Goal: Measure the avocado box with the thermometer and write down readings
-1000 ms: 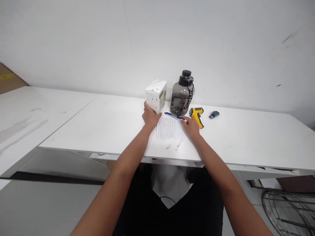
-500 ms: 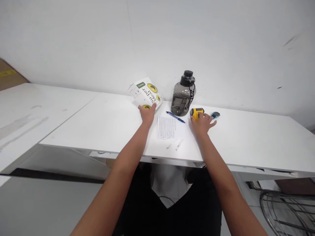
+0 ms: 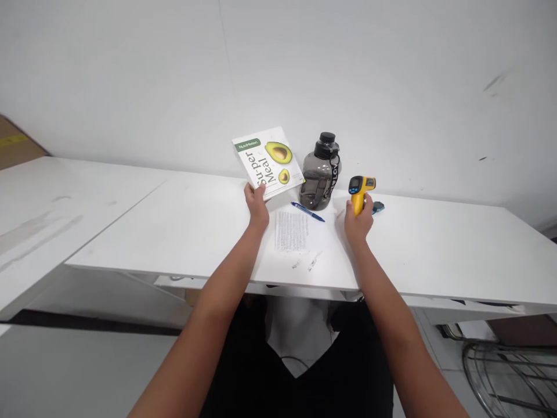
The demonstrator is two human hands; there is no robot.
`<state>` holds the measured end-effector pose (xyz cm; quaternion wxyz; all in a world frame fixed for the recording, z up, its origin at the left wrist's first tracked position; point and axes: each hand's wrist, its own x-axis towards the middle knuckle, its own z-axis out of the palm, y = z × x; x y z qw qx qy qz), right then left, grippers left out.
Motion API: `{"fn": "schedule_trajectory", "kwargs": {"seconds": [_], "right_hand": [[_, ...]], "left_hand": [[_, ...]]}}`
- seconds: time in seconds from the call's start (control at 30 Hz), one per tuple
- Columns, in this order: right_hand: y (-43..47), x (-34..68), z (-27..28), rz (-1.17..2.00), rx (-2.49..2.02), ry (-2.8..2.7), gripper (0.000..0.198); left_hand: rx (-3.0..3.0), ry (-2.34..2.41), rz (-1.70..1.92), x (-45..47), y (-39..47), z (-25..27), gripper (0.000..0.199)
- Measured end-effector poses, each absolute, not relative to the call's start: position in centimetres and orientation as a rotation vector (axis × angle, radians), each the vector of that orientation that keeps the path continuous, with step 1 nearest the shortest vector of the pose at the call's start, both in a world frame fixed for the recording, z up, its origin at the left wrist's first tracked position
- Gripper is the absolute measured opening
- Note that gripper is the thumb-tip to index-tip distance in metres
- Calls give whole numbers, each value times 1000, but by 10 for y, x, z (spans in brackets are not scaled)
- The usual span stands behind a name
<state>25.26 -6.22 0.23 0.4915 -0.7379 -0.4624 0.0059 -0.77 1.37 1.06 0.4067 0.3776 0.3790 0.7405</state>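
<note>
L hand [image 3: 257,204] w/ white box [image 3: 266,162], R hand [image 3: 359,222] w/ yellow gun-shaped gadget [image 3: 358,194].
L thumb & fingers clamped on box's lower edge; box tilted, just beyond that hand, avocado pics showing. R fingers wrapped round gadget's handle, its head above the fist. Btwn hands, on white table [image 3: 174,232]: blue pen [image 3: 307,212] & written sheet [image 3: 291,231]. Upright grey bottle [image 3: 317,183] a bit beyond, btwn both. Small dark teal item [image 3: 378,207] just R of R hand, partly hidden.
</note>
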Motion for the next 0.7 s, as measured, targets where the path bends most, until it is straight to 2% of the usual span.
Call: {"fn": "schedule_trajectory", "kwargs": {"seconds": [0.13,0.27,0.4,0.57,0.7], "right_hand": [[-72,242,4,-128,-1562,-1081,81],[-87,227,5,-292,-1549,-1124,82],[-100,219,6,-108,-1367,-1309,80],[-109,216,13,105,-1127,-1481,67],[-107,221,20,428,-1005,-1402,59]], "left_hand": [[1066,977,1899,-6,7,15,58],[1186,946,2011,-2,0,18,85],[1361,782,2026,1,-7,15,108],[1569,793,1869,4,-14,9,119],[1638,834,1760,4,-16,9,120]]}}
